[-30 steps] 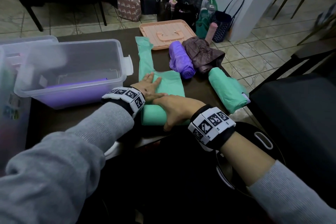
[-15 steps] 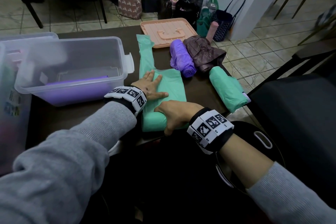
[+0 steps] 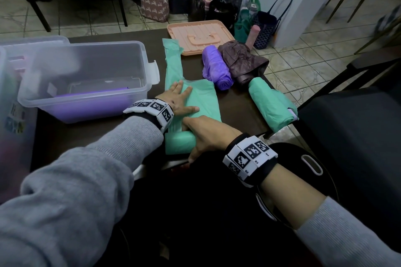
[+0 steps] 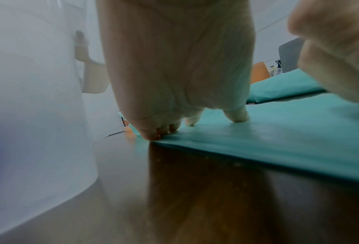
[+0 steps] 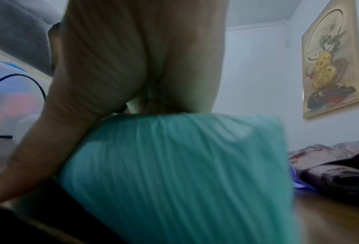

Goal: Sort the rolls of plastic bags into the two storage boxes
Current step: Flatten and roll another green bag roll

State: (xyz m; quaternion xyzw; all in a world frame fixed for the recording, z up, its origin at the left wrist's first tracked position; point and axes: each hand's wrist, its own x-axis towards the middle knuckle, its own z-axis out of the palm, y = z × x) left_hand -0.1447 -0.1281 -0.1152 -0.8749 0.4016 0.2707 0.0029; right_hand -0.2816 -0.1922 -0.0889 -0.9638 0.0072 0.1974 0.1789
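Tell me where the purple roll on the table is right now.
In the head view, the purple roll lies on the table's far right part, just in front of the peach tray, touching the brown bag bundle on its right.

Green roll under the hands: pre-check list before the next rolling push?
1. Left hand flat on the unrolled green bag, fingers straight: ok.
2. Right hand on the green roll, thumb at its near side: ok.
3. Bag ahead lies flat on the table: ok; its far tail is bunched.
4. Roll edges even: cannot tell, hand covers part.
5. Clear box open, holding a purple roll: ok.
6. Second green roll sits at the table's edge: not ok.
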